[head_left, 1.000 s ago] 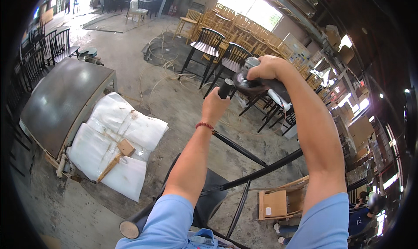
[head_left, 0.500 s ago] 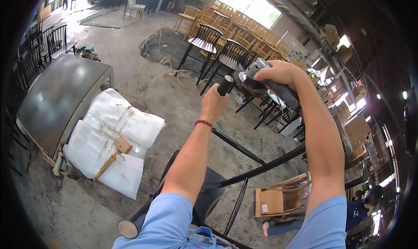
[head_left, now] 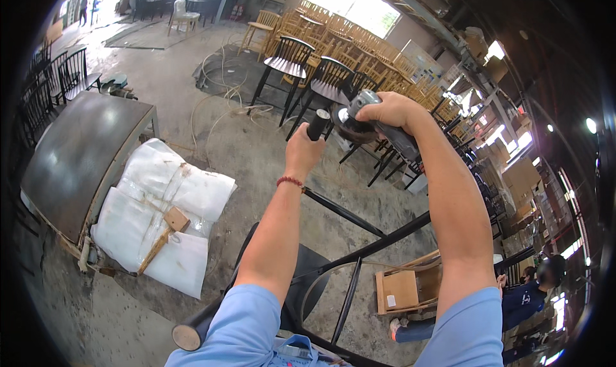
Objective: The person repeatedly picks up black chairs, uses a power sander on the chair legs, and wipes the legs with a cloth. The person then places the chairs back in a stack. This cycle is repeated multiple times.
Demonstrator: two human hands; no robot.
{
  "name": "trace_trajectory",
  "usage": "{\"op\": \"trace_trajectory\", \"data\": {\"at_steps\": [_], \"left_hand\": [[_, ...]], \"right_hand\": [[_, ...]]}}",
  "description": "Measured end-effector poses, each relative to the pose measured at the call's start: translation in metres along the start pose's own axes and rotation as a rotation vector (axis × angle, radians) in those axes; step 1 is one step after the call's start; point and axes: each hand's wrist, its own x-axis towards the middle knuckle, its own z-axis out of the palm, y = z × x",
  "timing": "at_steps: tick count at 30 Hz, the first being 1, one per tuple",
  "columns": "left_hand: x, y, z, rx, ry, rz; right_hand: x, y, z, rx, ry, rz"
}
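Observation:
My left hand [head_left: 303, 154] is closed round a black stool leg [head_left: 317, 125] near its flat end. The black stool [head_left: 309, 259] is tipped over below my arms, its legs and rungs pointing several ways. Another of its legs, ending in bare wood [head_left: 186, 337], sticks out at the lower left. In my right hand [head_left: 399, 112] is a grey and black angle grinder [head_left: 396, 140], gripped from above. Its round disc [head_left: 351, 128] is beside the end of the held leg; whether they touch I cannot tell.
White foam sheets [head_left: 183, 235] with a wooden mallet-like piece [head_left: 168, 232] lie at left, beside a dark-topped table [head_left: 83, 149]. Black stools [head_left: 289, 62] and stacked wooden chairs [head_left: 359, 40] stand ahead. A wooden crate [head_left: 401, 290] and another person [head_left: 523, 303] are at right.
Both hands, with the stool leg and the grinder, have shifted slightly left in view. The surroundings have shifted a little too. A thin cord now shows across the stool.

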Motion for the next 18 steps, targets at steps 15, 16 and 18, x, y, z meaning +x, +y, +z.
{"op": "trace_trajectory", "data": {"at_steps": [15, 16, 18], "left_hand": [[-0.068, -0.002, 0.001, 0.181, 0.343, -0.083], [-0.073, 0.005, -0.013, 0.201, 0.369, -0.045], [-0.097, 0.024, -0.036, 0.076, 0.394, 0.273]], "right_hand": [[-0.399, 0.163, -0.04, 0.1, 0.588, 0.228], [-0.431, 0.176, -0.025, 0.218, 0.622, 0.3], [-0.487, 0.209, 0.017, 0.386, 0.666, 0.31]]}}
